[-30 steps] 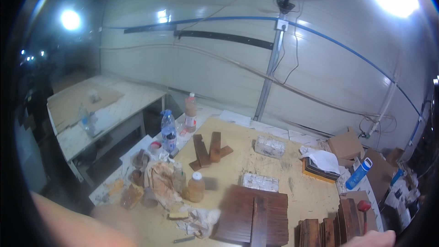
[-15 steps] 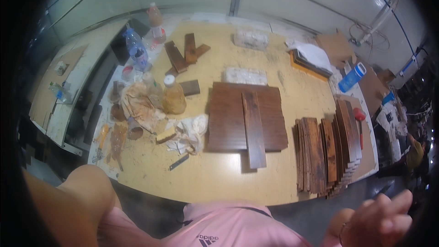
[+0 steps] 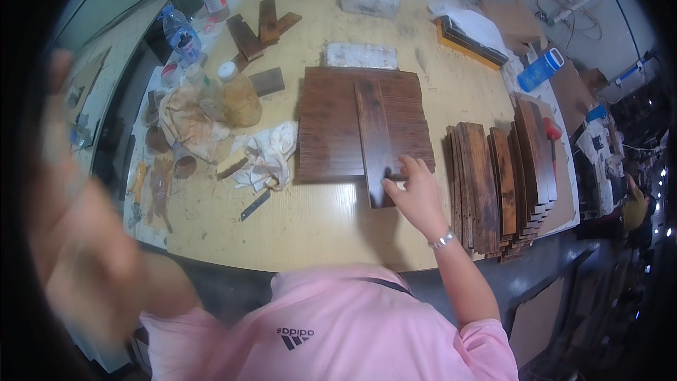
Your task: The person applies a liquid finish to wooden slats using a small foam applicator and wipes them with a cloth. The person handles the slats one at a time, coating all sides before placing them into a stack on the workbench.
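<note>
A narrow dark-brown wooden plank [image 3: 374,127] lies on a wide block of brown boards [image 3: 330,127], its near end sticking out past the block's front edge. My right hand [image 3: 419,197] is at the plank's near right side, thumb and index finger apart with a gap between them. A small dark spot shows on the wood by the fingertips; whether they touch the plank I cannot tell. At the far left, my left hand [image 3: 88,240] is raised close to the camera, smeared by motion, so its fingers and anything in them are unclear.
Upright planks [image 3: 479,187] stand in a row at right, beside a red-headed tool [image 3: 551,129] and a blue bottle [image 3: 541,70]. Left are a jar of amber liquid [image 3: 241,99], stained rags [image 3: 271,155], plastic bottles [image 3: 181,35] and loose wood pieces [image 3: 245,37]. White wrapped blocks [image 3: 361,56] sit behind.
My right hand has come from the lower right to the plank's near end. My left hand has risen into view at the left. The whole view has shifted, with the table sitting higher.
</note>
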Motion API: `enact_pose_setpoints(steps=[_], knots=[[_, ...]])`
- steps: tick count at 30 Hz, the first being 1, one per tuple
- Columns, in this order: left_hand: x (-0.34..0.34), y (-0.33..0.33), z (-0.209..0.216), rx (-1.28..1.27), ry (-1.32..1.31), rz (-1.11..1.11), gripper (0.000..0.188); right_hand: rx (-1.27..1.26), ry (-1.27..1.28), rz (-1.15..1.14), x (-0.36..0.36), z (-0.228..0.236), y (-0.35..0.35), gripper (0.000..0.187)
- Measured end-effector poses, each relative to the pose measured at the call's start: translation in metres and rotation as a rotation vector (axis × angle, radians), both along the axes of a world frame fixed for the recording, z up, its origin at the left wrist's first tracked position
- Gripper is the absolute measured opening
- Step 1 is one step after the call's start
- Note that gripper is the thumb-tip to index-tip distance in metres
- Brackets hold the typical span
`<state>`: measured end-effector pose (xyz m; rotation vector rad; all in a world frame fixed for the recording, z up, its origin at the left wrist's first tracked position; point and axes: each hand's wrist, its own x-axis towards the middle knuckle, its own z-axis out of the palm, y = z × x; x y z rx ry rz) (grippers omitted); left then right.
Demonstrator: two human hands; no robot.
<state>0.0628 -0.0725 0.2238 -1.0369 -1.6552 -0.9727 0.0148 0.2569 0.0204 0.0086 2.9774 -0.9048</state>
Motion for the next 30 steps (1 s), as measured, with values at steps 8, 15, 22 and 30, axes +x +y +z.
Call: enact_pose_setpoints(steps=[8, 15, 22, 30], knots=[[-0.067, -0.006, -0.274, -0.486, -0.981, 0.542, 0.058, 0.211, 0.042, -0.096, -0.024, -0.045, -0.029, 0.072], [-0.072, -0.005, -0.323, -0.473, -1.072, 0.546, 0.042, 0.050, -0.067, -0.176, -0.032, -0.038, -0.025, 0.049], [-0.055, 0.039, -0.228, 0.144, -1.059, 0.243, 0.025, -1.664, -0.588, -0.051, 0.002, -0.037, 0.005, 0.047], [-0.097, 0.114, -0.226, -0.188, -0.482, 0.090, 0.054, -1.355, -0.733, -0.077, 0.039, 0.001, -0.026, 0.056]])
